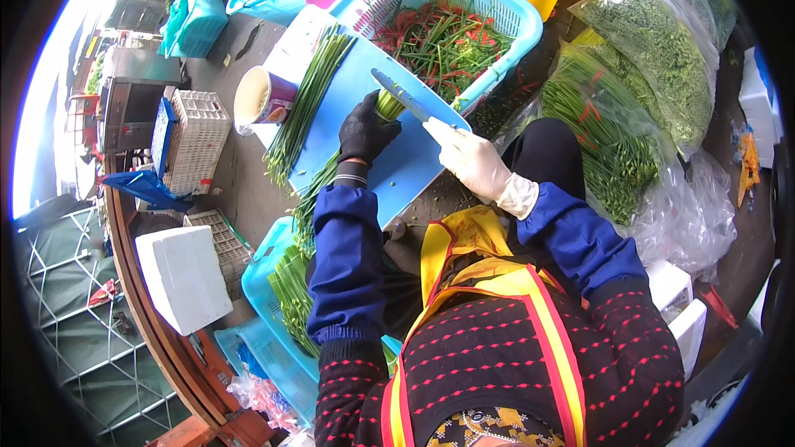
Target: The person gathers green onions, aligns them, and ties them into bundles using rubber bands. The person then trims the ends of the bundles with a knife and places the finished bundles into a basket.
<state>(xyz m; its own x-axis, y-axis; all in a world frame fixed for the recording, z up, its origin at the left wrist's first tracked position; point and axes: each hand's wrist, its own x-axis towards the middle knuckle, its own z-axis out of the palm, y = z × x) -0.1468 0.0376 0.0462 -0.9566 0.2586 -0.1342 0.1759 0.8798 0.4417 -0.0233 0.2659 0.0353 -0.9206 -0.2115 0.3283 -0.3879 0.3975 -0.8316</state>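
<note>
My left hand, in a black glove, grips a bundle of green flower-budded stalks over a blue cutting board. The cut-looking pale ends point up and right; the budded ends hang down past the board's lower left edge. In a white glove, my right hand holds a knife, its blade lying across or just above the stalk ends; whether it touches them I cannot tell. Another bunch of long green stalks lies along the board's left side, beside a paper tub.
Beyond the board, a light blue basket holds trimmings and red ties. Bagged green stalks lie at right. Near my left forearm, another blue basket holds stalks. A white foam box and a crate stand at left.
</note>
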